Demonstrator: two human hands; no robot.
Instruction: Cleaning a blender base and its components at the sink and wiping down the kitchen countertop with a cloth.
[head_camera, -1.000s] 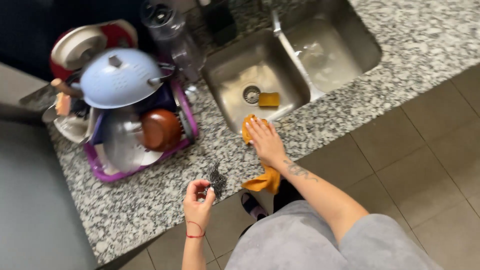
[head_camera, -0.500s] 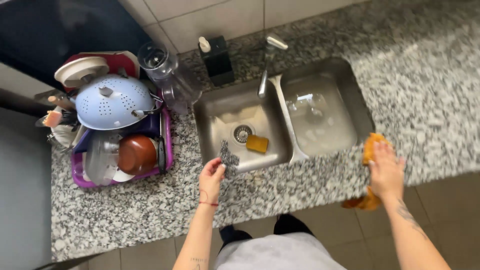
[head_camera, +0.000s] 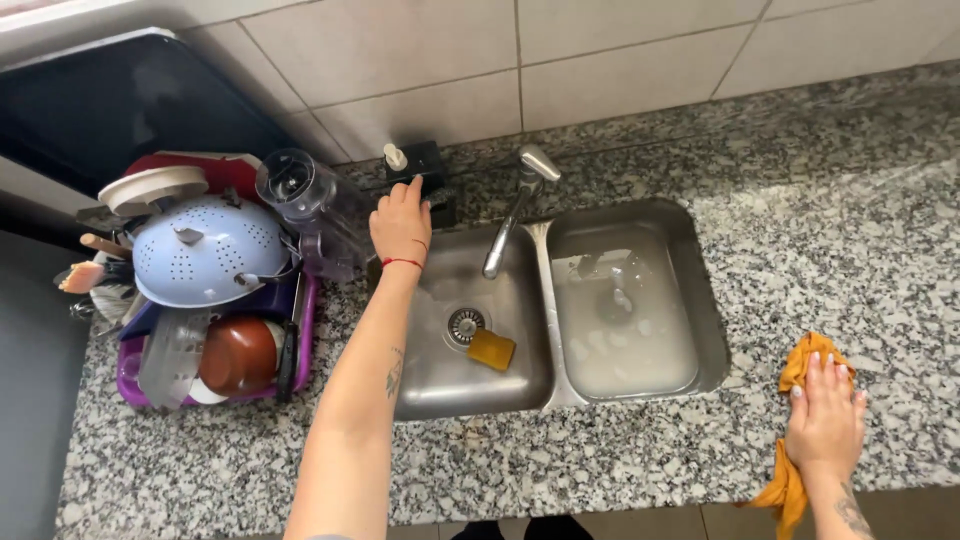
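My left hand (head_camera: 400, 225) reaches over the left basin of the steel double sink (head_camera: 560, 385). Its fingers are straight and touch a black soap holder (head_camera: 425, 160) with a white pump at the back of the counter. What lies under its palm is hidden. My right hand (head_camera: 825, 420) lies flat on an orange cloth (head_camera: 806, 358) on the grey speckled counter (head_camera: 830, 230), right of the sink. One end of the cloth hangs over the front edge. A yellow sponge (head_camera: 492, 349) lies beside the drain in the left basin.
The faucet (head_camera: 515, 205) stands between the basins. Left of the sink, a purple dish rack (head_camera: 305, 330) holds a pale blue colander (head_camera: 205, 250), a brown bowl (head_camera: 238, 352), a clear jar (head_camera: 310, 200) and utensils. A black cooktop (head_camera: 120, 110) is at the far left.
My left hand moved from the counter's front edge, where it held a small dark thing, back to the soap holder. My right hand slid the cloth rightward along the counter. The view turned toward the wall.
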